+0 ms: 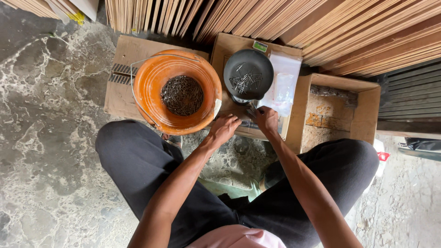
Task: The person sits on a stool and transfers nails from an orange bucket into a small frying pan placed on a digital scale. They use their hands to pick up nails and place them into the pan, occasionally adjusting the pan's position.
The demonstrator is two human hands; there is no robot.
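I sit with knees apart over a stone floor. An orange bucket (156, 87) holds a heap of dark nails (182, 95). To its right a black round pan (248, 73) holds a few loose nails. It stands on a flat cardboard box (229, 48). My left hand (223, 129) rests at the box's near edge, fingers curled, beside the bucket. My right hand (265, 119) pinches something small just below the pan; what it is I cannot make out. A clear plastic bag (282, 87) lies right of the pan.
An open cardboard box (363, 115) sits at the right, nearly bare inside. Flattened cardboard (121, 69) lies under the bucket. Stacks of thin wooden boards (321, 27) lean along the top. Dark corrugated sheeting (413, 96) is at the far right.
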